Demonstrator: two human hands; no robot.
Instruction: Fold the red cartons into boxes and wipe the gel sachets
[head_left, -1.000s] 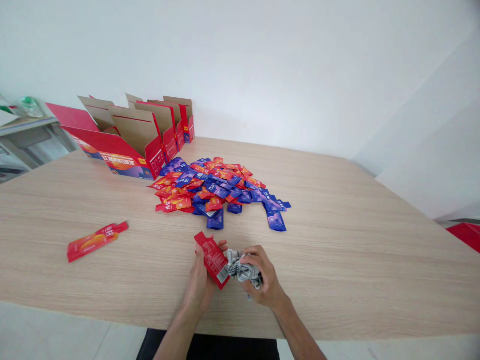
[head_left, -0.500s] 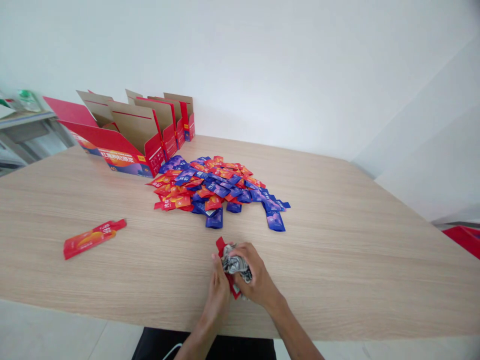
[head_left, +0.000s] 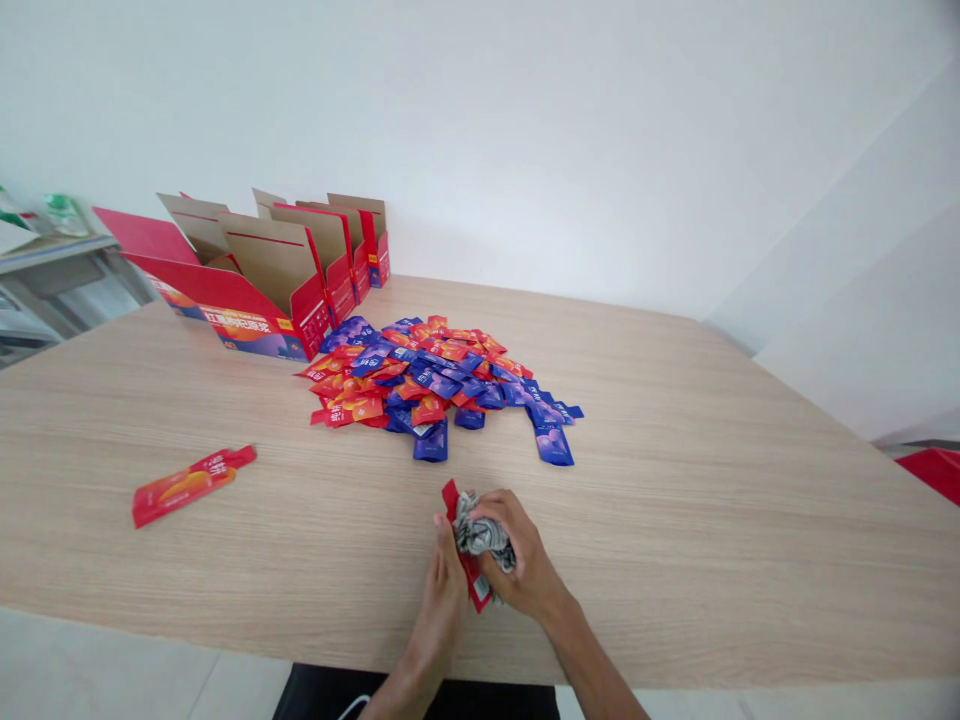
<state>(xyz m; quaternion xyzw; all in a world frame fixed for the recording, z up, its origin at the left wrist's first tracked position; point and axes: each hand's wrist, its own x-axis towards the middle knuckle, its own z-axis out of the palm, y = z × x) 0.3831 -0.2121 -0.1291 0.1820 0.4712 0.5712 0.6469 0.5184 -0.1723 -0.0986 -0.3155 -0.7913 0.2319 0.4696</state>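
Note:
Near the front edge of the table, my left hand (head_left: 444,590) holds a red sachet (head_left: 478,588) along its left side. A crumpled grey striped cloth (head_left: 484,537) is bunched in my right hand (head_left: 525,560) and presses against the sachet's face. The cloth and fingers cover much of the sachet; its red top end and a pale label patch near the bottom show. A single red-orange sachet (head_left: 193,486) lies apart on the left. Beyond my hands spreads a pile of red and blue sachets (head_left: 435,375).
Several open red cartons (head_left: 259,290) with raised flaps stand at the back left of the wooden table (head_left: 712,480). A white wall (head_left: 562,150) rises behind. Off to the left is a grey side table (head_left: 67,265); a red object (head_left: 930,472) shows at the right edge.
Both hands, with the sachet and the cloth, have shifted slightly right and down in the picture. The pale label near the sachet's bottom shows more now. The whole view has moved a little.

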